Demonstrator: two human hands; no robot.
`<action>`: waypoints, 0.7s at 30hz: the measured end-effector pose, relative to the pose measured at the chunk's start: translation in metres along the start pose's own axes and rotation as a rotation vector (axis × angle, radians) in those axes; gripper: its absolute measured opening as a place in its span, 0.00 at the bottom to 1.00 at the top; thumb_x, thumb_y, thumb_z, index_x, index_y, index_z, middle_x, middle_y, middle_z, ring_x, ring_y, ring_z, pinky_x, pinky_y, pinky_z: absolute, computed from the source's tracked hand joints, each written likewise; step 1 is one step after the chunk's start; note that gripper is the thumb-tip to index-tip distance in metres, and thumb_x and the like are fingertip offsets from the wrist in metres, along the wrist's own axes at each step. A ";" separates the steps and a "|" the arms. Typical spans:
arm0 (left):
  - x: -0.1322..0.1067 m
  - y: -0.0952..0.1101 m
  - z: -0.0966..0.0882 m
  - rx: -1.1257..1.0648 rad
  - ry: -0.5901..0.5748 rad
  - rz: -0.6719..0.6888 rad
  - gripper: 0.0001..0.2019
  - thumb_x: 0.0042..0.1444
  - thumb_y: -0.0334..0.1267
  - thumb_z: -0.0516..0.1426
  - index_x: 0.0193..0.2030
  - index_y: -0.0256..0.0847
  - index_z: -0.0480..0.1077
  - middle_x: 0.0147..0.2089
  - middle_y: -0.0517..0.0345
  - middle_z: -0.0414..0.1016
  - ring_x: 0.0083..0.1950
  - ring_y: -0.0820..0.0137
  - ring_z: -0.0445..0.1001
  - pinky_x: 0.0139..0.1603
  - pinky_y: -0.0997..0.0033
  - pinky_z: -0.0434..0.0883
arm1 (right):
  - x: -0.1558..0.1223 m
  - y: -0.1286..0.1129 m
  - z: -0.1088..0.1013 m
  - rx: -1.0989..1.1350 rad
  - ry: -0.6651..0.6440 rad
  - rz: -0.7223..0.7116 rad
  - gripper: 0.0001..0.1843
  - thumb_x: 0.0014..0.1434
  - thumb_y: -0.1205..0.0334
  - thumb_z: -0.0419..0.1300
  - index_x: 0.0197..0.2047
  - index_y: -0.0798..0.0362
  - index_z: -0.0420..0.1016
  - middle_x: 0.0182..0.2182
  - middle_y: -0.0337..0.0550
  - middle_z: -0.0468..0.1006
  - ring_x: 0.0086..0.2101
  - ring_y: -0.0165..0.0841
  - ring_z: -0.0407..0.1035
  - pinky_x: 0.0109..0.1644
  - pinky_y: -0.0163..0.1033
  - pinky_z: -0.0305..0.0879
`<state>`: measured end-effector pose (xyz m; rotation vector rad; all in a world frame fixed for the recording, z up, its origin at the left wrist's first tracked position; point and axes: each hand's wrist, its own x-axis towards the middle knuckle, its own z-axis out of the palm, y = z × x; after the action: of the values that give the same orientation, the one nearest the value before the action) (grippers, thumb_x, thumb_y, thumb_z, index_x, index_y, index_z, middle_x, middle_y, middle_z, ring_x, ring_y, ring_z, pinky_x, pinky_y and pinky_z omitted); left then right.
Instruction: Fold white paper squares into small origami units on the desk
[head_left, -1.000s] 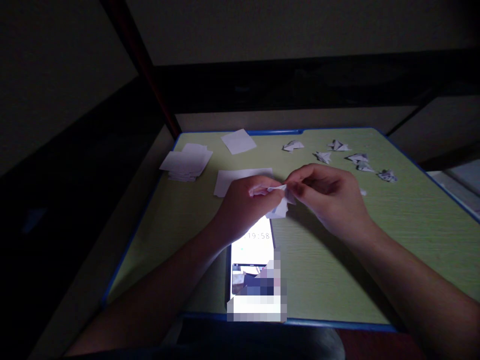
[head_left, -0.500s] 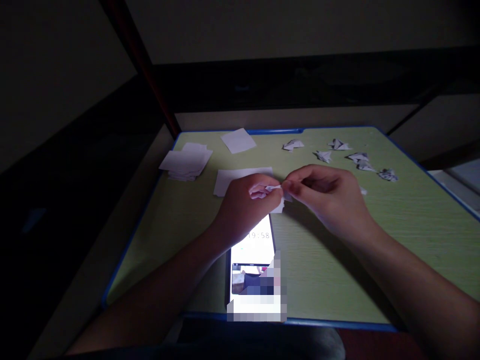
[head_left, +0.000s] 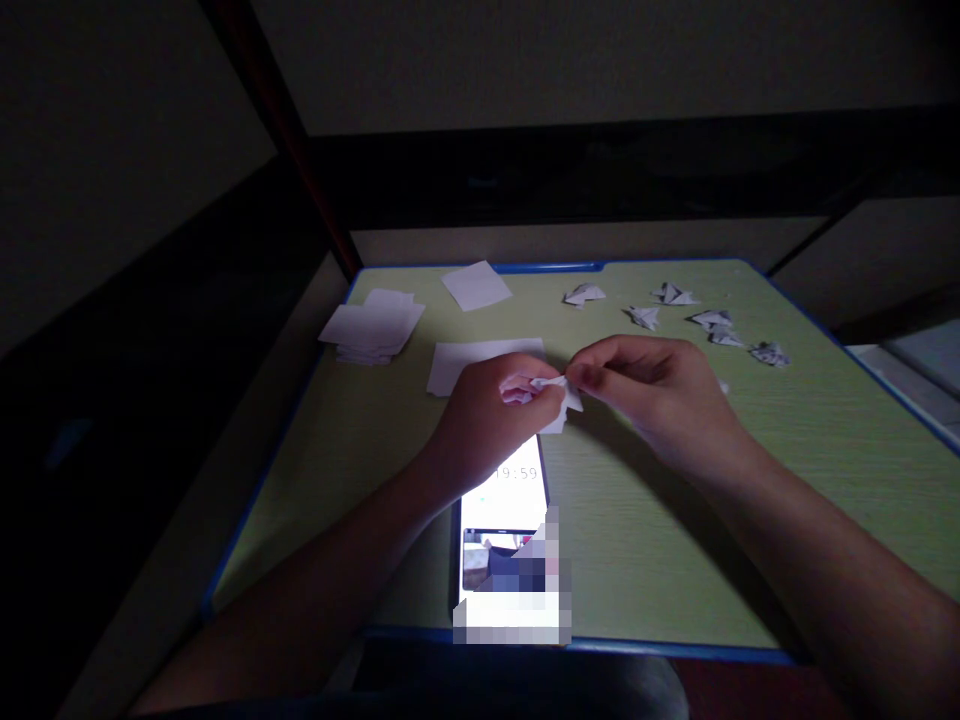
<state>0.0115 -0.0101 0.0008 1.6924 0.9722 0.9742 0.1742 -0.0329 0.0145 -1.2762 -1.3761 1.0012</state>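
Note:
A small folded piece of white paper is held up above the top end of a lit phone. My left hand is closed on it, thumb against curled fingers. My right hand pinches the paper's upper right part between thumb and forefinger. Part of the paper is hidden inside the left hand. Beneath and behind my left hand lies a flat white sheet. The phone lies on the table under my left wrist, its screen showing digits.
On the green table with a blue edge, a stack of white paper lies at the back left. One square sheet is at the back. Several small folded paper pieces are scattered at the back right, one partly behind my right hand.
Both hands keep hold of the paper and have barely moved. A pointed flap of it now shows more plainly between them. The phone's digits went from 58 to 59.

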 end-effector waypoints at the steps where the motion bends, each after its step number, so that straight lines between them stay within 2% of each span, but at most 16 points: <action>1: 0.000 0.000 0.000 0.000 -0.005 -0.001 0.04 0.50 0.34 0.59 0.32 0.37 0.73 0.30 0.55 0.79 0.32 0.72 0.76 0.32 0.73 0.72 | 0.000 0.001 0.000 -0.011 -0.002 -0.009 0.05 0.49 0.61 0.65 0.25 0.54 0.77 0.22 0.38 0.76 0.24 0.27 0.66 0.27 0.34 0.61; 6: 0.001 -0.002 0.000 -0.051 -0.016 -0.003 0.05 0.50 0.35 0.59 0.33 0.37 0.73 0.33 0.54 0.80 0.34 0.71 0.77 0.33 0.72 0.73 | 0.001 0.001 -0.001 -0.044 -0.007 -0.034 0.06 0.51 0.61 0.63 0.26 0.53 0.77 0.22 0.38 0.75 0.24 0.28 0.66 0.27 0.34 0.60; 12: 0.003 -0.001 -0.002 -0.134 -0.001 -0.105 0.05 0.49 0.35 0.60 0.32 0.36 0.73 0.30 0.55 0.79 0.30 0.73 0.76 0.30 0.74 0.72 | 0.002 -0.004 -0.001 -0.003 0.013 -0.015 0.06 0.51 0.61 0.63 0.25 0.52 0.78 0.23 0.38 0.76 0.25 0.28 0.67 0.29 0.35 0.62; 21: 0.002 0.000 -0.001 -0.118 0.008 -0.102 0.05 0.48 0.35 0.61 0.32 0.37 0.73 0.32 0.54 0.80 0.32 0.71 0.77 0.32 0.72 0.73 | 0.001 -0.002 0.000 -0.003 -0.019 -0.008 0.05 0.49 0.62 0.65 0.27 0.55 0.77 0.23 0.39 0.76 0.24 0.28 0.67 0.29 0.35 0.62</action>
<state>0.0110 -0.0080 0.0019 1.5277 0.9768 0.9529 0.1742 -0.0322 0.0167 -1.2654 -1.3971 1.0084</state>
